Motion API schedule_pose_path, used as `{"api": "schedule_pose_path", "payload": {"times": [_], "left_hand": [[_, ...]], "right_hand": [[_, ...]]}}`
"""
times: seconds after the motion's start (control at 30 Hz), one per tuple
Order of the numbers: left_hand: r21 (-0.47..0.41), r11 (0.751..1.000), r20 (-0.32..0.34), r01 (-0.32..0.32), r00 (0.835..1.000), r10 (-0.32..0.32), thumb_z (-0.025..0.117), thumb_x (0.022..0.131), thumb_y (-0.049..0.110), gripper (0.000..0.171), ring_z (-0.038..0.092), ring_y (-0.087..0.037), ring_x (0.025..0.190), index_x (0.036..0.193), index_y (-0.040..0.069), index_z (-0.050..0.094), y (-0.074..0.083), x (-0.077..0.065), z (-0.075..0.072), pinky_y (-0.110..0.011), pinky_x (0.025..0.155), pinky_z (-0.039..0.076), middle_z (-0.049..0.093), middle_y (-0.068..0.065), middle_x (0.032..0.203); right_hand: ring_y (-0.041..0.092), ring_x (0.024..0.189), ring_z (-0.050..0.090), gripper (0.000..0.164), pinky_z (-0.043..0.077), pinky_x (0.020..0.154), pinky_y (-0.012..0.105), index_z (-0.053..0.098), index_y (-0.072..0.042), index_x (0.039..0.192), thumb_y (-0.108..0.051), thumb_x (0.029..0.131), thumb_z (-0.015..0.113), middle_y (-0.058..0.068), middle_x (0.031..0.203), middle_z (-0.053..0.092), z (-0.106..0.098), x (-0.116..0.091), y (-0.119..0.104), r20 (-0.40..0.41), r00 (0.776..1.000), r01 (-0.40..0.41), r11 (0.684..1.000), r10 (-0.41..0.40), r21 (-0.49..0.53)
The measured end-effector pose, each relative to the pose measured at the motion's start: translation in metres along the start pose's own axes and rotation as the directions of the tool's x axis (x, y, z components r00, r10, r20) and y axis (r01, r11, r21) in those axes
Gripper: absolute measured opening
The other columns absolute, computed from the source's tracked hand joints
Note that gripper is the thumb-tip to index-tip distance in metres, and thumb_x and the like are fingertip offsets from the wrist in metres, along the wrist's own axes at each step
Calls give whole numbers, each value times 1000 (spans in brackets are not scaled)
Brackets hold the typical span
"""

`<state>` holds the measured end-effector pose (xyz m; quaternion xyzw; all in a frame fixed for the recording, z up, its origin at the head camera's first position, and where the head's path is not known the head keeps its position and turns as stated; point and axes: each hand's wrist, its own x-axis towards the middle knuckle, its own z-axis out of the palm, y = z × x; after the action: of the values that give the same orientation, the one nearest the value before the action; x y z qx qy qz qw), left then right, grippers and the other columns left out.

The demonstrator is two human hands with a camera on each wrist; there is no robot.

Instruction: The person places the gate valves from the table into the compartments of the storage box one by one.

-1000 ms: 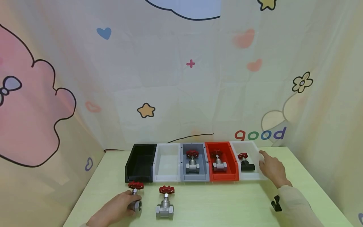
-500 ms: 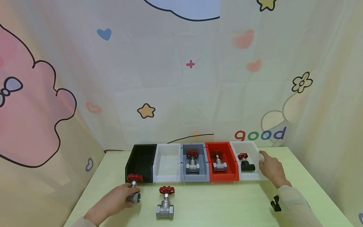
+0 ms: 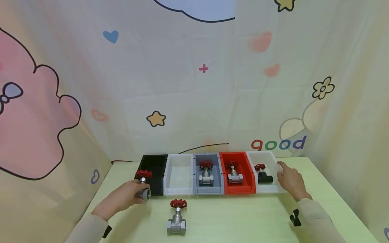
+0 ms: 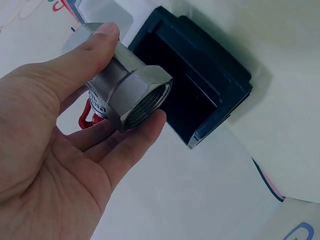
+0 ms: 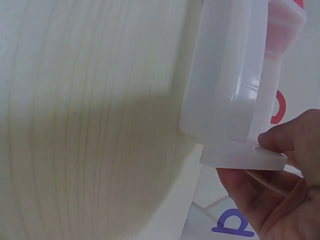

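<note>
My left hand (image 3: 126,195) grips a steel gate valve (image 3: 145,194) by its body, the red handwheel upward, at the front left corner of the black bin (image 3: 158,184). In the left wrist view the thumb lies over the valve's body (image 4: 132,90) and fingers support it from below, with its threaded opening showing. My right hand (image 3: 293,182) pinches the right-hand wall of the end white bin (image 3: 267,156). In the right wrist view the thumb (image 5: 280,137) is on one side of the rim and the fingers on the other.
Another steel gate valve (image 3: 177,224) stands on the table before the second white bin (image 3: 179,172). Steel valves sit in the grey bin (image 3: 199,160) and red bin (image 3: 225,157); a black-bodied valve (image 3: 265,178) lies in the end white bin. A patterned curtain (image 3: 182,84) hangs behind.
My left hand has lifted the gate valve up and forward from the table to the front of the black bin. The right hand stays on the white bin.
</note>
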<state>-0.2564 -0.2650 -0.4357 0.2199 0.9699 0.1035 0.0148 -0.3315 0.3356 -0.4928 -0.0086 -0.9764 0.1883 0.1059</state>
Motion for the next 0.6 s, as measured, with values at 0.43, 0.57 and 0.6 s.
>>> {"api": "schedule_pose_path", "payload": {"times": [0.43, 0.57, 0.6], "left_hand": [[-3, 1000, 10, 29, 1000, -29, 80, 80, 14, 50, 61, -21, 99, 127, 8, 65, -15, 33, -3, -42, 87, 54, 66, -13, 117], [-13, 999, 31, 49, 998, -49, 80, 80, 15, 52, 60, -19, 98, 130, 8, 64, -19, 41, -2, -42, 89, 54, 66, -10, 117], [-18, 998, 38, 53, 998, -53, 80, 80, 15, 53, 59, -18, 97, 130, 8, 63, -20, 44, -2, -42, 89, 54, 66, -10, 116]], "right_hand": [[41, 72, 65, 46, 52, 60, 49, 44, 3, 139, -12, 95, 50, 39, 108, 63, 2, 1, 2, -2, 1000, -8, 1000, 7, -7], [41, 72, 65, 47, 51, 59, 49, 44, 4, 139, -11, 95, 50, 39, 107, 63, 1, 2, 2, 3, 1000, -6, 1000, 6, -9], [40, 71, 65, 47, 51, 59, 48, 43, 3, 139, -12, 95, 50, 39, 107, 63, 2, 2, 2, 4, 1000, -6, 1000, 6, -10]]}}
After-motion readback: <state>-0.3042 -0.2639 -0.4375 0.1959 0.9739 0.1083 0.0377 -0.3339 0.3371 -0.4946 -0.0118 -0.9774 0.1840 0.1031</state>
